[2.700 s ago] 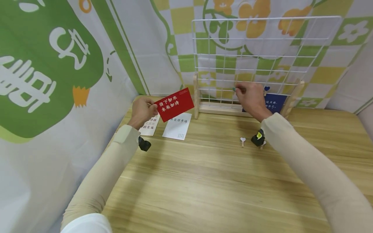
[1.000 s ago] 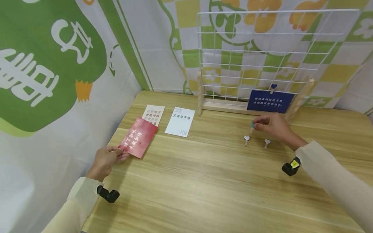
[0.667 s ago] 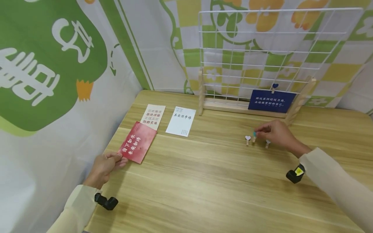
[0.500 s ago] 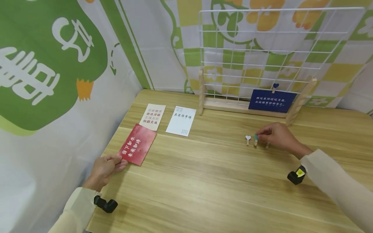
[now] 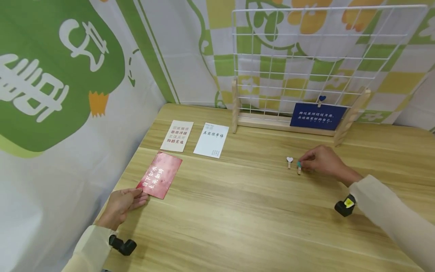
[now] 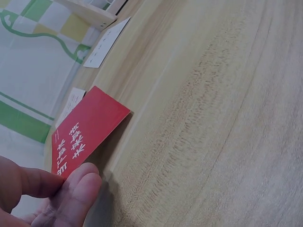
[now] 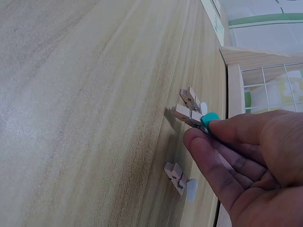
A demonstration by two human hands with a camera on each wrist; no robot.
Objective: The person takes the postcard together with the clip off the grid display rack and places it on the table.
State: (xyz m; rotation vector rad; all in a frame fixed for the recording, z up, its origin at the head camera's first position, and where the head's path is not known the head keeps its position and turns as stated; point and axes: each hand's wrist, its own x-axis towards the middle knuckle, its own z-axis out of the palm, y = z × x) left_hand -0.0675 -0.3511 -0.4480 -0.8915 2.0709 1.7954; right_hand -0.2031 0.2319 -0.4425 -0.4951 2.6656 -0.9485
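Observation:
My left hand point(image 5: 120, 206) pinches a red card point(image 5: 161, 175) with white writing by its near corner. The left wrist view shows the card tilted a little above the table, thumb on top and fingers beneath. My right hand point(image 5: 323, 162) pinches a small wooden clothespin point(image 7: 188, 116) by its teal heart point(image 7: 209, 119). Its wooden end points away from the fingers, just above the tabletop. Two clothespins with white hearts lie close by: one to the left point(image 5: 289, 161), the other point(image 7: 176, 177) hidden behind the hand in the head view.
A white wire grid point(image 5: 289, 56) stands in a wooden base point(image 5: 261, 122) at the back. On its lower right hangs a blue card point(image 5: 317, 116) under a blue-heart clothespin point(image 5: 321, 100). A cream card point(image 5: 177, 136) and a white card point(image 5: 211, 139) lie on the table point(image 5: 231, 211).
My right hand has come down from the grid to the clothespins on the table, still holding the teal-heart one. My left hand has lowered the red card toward the front left, uncovering the cream card.

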